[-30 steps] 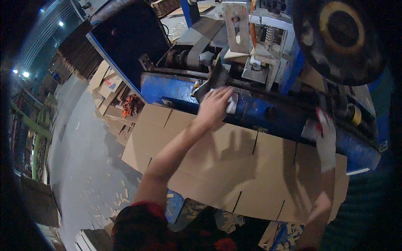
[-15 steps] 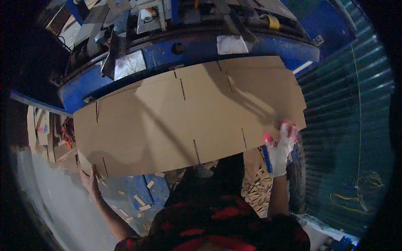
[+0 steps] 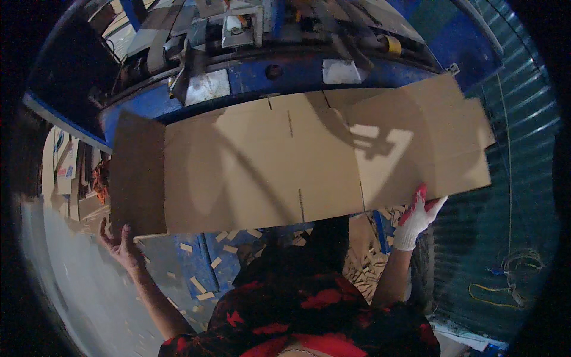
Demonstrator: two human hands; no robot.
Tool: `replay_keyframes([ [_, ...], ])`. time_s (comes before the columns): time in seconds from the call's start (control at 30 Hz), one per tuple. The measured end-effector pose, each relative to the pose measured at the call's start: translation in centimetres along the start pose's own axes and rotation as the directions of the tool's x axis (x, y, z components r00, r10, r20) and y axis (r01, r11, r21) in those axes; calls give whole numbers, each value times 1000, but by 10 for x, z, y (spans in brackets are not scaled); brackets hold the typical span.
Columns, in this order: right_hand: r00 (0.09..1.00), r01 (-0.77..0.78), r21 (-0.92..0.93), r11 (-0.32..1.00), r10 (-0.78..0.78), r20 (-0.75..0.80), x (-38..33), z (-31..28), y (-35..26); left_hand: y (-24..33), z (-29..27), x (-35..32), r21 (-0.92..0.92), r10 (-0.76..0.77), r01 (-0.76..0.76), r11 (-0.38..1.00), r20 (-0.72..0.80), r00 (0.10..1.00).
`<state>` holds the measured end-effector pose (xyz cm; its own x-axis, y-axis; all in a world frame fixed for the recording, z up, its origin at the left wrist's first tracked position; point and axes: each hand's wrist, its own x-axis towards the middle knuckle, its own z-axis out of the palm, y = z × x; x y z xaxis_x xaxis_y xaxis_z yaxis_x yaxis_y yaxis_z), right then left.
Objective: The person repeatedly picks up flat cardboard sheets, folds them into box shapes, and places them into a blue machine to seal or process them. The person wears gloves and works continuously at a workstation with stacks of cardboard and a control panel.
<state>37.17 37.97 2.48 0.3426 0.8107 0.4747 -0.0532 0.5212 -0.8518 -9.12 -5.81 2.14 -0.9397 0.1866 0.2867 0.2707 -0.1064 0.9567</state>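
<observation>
A long slotted cardboard sheet spans the view in front of me, with its left end panel bent along a crease. My bare left hand is at that panel's near left corner. Its thumb overlaps the panel and its fingers show just outside the edge. At the near edge toward the right, my right hand wears a white glove with red on the fingers and palm. One red finger or thumb lies over the board, and part of the hand is hidden by it.
Beyond the sheet stands a blue machine with metal plates and rollers. Cardboard scraps lie below on the right, and more are scattered on the floor at left. A green corrugated wall runs along the right side. Stacked cardboard stands at left.
The sheet has shifted right, and its left end panel has bent along the crease. My right hand has moved right and lower on the board; my left stays near the corner.
</observation>
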Motion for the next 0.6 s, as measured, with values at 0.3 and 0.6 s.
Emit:
replay_keyframes([
  [0.3,85,785,-197,587,213,973,-58,49,-62,-36,63,-33,278,-49,-27,960,265,963],
  [0.6,-117,907,118,405,-28,993,-24,69,-56,24,154,-35,436,81,-427,793,618,782],
])
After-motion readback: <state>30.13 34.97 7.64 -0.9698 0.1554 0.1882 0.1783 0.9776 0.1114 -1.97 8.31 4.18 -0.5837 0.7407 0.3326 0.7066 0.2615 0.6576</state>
